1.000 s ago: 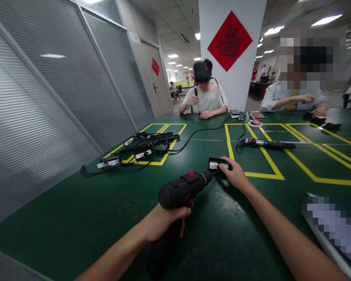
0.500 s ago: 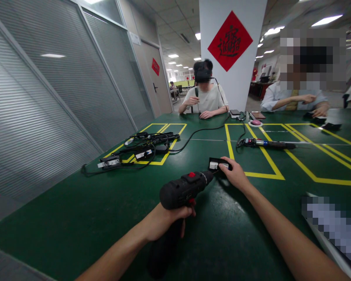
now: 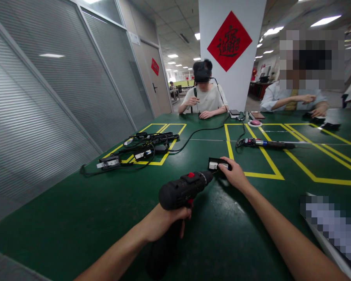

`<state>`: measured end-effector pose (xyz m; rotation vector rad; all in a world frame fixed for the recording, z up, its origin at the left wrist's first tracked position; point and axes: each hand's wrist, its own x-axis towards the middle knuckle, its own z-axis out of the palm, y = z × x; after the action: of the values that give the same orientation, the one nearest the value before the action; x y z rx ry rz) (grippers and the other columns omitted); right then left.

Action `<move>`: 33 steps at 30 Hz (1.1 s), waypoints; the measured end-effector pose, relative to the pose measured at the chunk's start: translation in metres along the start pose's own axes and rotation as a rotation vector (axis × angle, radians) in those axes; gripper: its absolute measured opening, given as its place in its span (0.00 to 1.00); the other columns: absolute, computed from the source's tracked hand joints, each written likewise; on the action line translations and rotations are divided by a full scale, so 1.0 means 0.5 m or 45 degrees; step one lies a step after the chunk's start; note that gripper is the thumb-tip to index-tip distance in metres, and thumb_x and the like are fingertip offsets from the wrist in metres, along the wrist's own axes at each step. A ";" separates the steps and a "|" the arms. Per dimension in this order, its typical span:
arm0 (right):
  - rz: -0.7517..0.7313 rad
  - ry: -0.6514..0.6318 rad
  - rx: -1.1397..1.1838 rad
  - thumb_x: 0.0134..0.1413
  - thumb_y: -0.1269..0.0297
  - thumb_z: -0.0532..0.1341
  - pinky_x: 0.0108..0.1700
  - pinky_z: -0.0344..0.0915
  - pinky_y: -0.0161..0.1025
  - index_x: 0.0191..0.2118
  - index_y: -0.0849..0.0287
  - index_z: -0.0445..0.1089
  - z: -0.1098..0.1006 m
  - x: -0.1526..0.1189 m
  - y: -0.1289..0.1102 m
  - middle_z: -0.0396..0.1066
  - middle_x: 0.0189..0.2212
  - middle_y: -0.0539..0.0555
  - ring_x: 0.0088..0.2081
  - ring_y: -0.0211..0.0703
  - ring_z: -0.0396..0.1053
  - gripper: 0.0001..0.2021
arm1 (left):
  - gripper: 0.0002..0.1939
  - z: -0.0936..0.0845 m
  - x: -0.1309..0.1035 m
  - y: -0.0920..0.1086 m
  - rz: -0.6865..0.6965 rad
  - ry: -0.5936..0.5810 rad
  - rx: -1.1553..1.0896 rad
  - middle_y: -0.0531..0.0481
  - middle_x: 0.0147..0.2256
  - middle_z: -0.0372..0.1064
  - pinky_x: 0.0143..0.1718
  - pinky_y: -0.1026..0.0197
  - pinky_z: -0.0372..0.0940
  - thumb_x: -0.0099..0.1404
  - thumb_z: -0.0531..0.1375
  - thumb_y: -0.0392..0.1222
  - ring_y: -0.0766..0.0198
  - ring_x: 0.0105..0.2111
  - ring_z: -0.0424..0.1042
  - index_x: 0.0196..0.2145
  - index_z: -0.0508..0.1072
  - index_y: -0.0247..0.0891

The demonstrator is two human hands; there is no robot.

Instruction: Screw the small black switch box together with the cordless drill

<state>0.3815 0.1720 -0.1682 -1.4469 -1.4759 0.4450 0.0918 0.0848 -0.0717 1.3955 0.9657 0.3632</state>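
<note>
My left hand (image 3: 171, 220) is wrapped around the grip of a black cordless drill (image 3: 183, 191) with red details, its chuck pointing forward and to the right. The drill's thin bit reaches the lower edge of a small black block with white inserts (image 3: 213, 165); whether the tip touches it I cannot tell. My right hand (image 3: 234, 174) pinches that block, thumb on its near face and fingers behind, and holds it upright on the green table. My right fingers hide part of the block.
Several black devices with cables (image 3: 146, 150) lie tangled at the left. A long dark tool (image 3: 269, 144) with a cord lies beyond my right hand. Yellow tape (image 3: 265, 176) marks the table (image 3: 111, 222). Across it sit two people (image 3: 206, 95). A pixelated screen (image 3: 333, 230) is at the right.
Almost nothing differs. The view has shifted very slightly; the drill, the block and both hands keep their places.
</note>
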 end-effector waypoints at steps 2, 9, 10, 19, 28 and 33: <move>0.006 0.001 -0.003 0.54 0.54 0.59 0.54 0.62 0.46 0.51 0.56 0.70 0.000 0.001 0.001 0.71 0.49 0.57 0.50 0.49 0.68 0.20 | 0.13 0.000 0.001 -0.002 -0.004 0.004 -0.003 0.49 0.30 0.68 0.23 0.64 0.59 0.57 0.59 0.46 0.68 0.19 0.67 0.35 0.69 0.33; 0.009 -0.005 -0.010 0.55 0.54 0.59 0.54 0.62 0.46 0.51 0.57 0.70 -0.001 0.001 0.000 0.71 0.49 0.57 0.49 0.49 0.69 0.20 | 0.12 -0.003 0.002 -0.006 -0.010 -0.002 -0.021 0.49 0.29 0.67 0.23 0.64 0.59 0.58 0.59 0.46 0.68 0.20 0.67 0.33 0.69 0.33; 0.010 -0.007 -0.006 0.55 0.54 0.59 0.55 0.62 0.46 0.51 0.57 0.70 0.000 0.001 0.000 0.71 0.49 0.57 0.49 0.49 0.69 0.20 | 0.11 -0.003 0.002 -0.006 -0.013 -0.002 -0.025 0.50 0.29 0.67 0.23 0.64 0.59 0.58 0.59 0.45 0.68 0.20 0.67 0.33 0.69 0.33; 0.011 -0.005 -0.012 0.54 0.53 0.59 0.54 0.62 0.46 0.50 0.56 0.70 0.000 0.002 0.002 0.72 0.48 0.57 0.49 0.49 0.69 0.20 | 0.10 -0.007 0.007 -0.021 0.050 -0.024 -0.045 0.51 0.28 0.66 0.23 0.64 0.60 0.60 0.59 0.43 0.68 0.20 0.67 0.36 0.69 0.33; 0.028 -0.017 -0.014 0.55 0.53 0.59 0.54 0.61 0.46 0.51 0.57 0.70 -0.001 0.001 -0.002 0.71 0.49 0.58 0.49 0.50 0.68 0.21 | 0.11 -0.003 0.002 -0.008 0.030 -0.025 -0.089 0.50 0.31 0.65 0.22 0.63 0.59 0.59 0.59 0.42 0.68 0.20 0.67 0.38 0.68 0.34; 0.033 -0.016 -0.016 0.55 0.53 0.59 0.54 0.62 0.46 0.51 0.58 0.70 -0.001 0.000 -0.003 0.71 0.49 0.58 0.49 0.50 0.68 0.21 | 0.11 -0.004 0.002 -0.010 0.032 -0.019 -0.043 0.50 0.28 0.65 0.22 0.63 0.58 0.59 0.58 0.42 0.68 0.19 0.67 0.37 0.68 0.33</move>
<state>0.3811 0.1718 -0.1668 -1.4770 -1.4735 0.4629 0.0894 0.0860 -0.0768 1.3787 0.9266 0.3857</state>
